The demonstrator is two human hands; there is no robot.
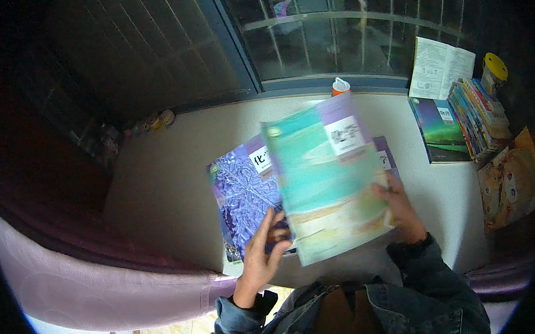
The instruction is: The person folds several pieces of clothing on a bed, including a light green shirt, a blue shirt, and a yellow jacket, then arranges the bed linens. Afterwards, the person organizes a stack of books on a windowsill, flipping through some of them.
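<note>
My right hand (401, 206) grips a teal and sand-coloured softcover book (323, 182) by its lower right edge and holds it tilted above the sill. This book is slightly blurred. My left hand (262, 253) is beside its lower left edge, thumb and fingers apart, over a purple book with a frost-crystal cover (244, 190). The purple book lies on the sill, partly covered by the teal one. Another purple cover (387, 153) shows behind the teal book's right edge, most of it hidden.
An orange and white container (340, 86) stands by the window frame. To the right are an open book (439, 68), a green and dark book (440, 129), a row of books (474, 117), a yellow-lidded jar (493, 73) and a cartoon-printed bag (510, 183). A mauve curtain (102, 275) hangs at the left.
</note>
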